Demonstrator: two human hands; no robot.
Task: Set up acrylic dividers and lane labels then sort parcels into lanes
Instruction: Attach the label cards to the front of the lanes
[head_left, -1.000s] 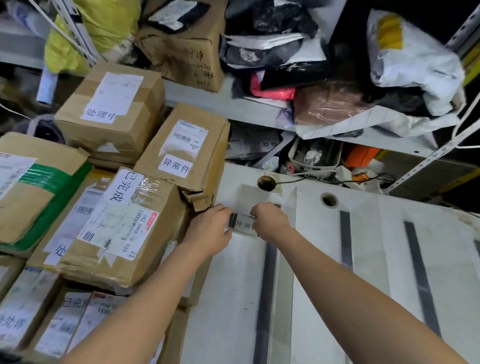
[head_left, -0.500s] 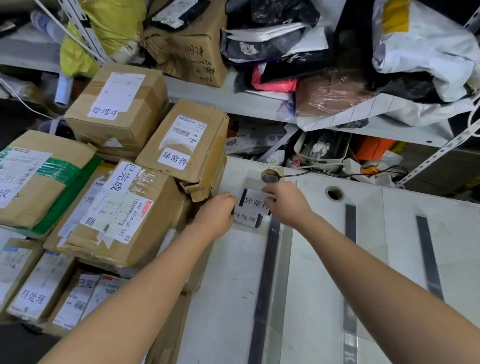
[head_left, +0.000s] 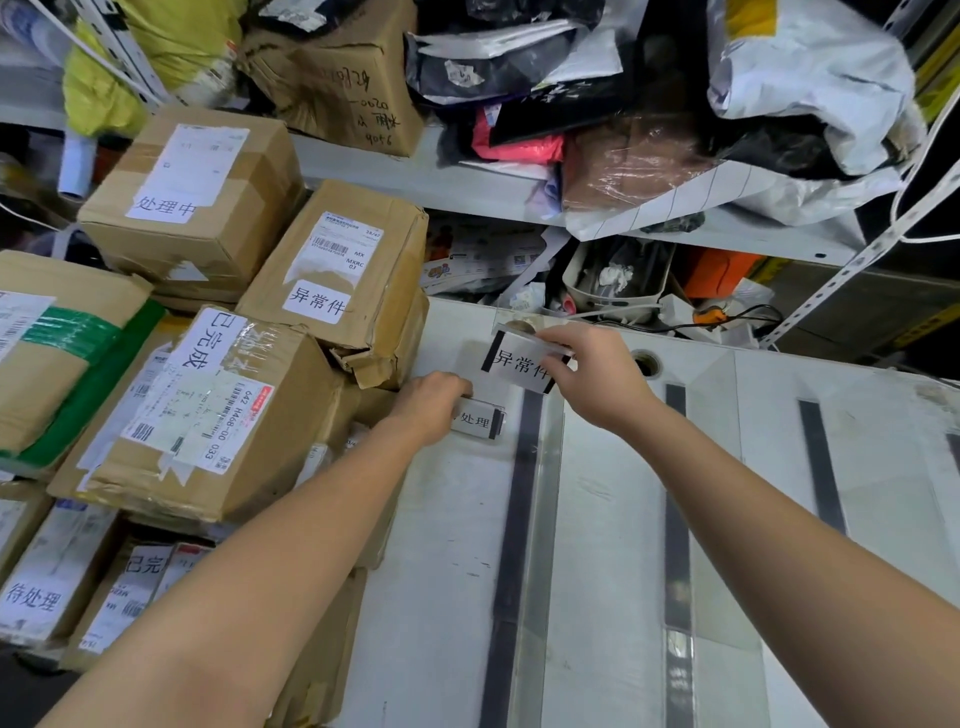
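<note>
My right hand (head_left: 592, 379) grips a clear acrylic lane label (head_left: 519, 361) printed 异常件, lifted and tilted above the white table (head_left: 447, 545). My left hand (head_left: 431, 408) holds a second label (head_left: 478, 420) ending in 处理, low on the table; its left part is hidden under my fingers. Clear acrylic dividers with black base strips stand on the table: one (head_left: 522, 499) just below the labels, another (head_left: 675, 499) to its right, a third (head_left: 818, 462) further right. Cardboard parcels lie stacked at the left, among them one tagged 异常件 (head_left: 332, 280) and one tagged 已完成 (head_left: 208, 405).
A parcel tagged 处理中 (head_left: 192, 197) lies behind the stack. A metal shelf (head_left: 467, 182) behind the table carries bags and a worn box (head_left: 337, 67). Two round cable holes (head_left: 645, 364) open at the table's far edge. A slanted shelf post (head_left: 852, 265) stands at right.
Both hands held the labels together a second ago. My right hand has since lifted the 异常件 label up and away, while my left hand keeps the other label low.
</note>
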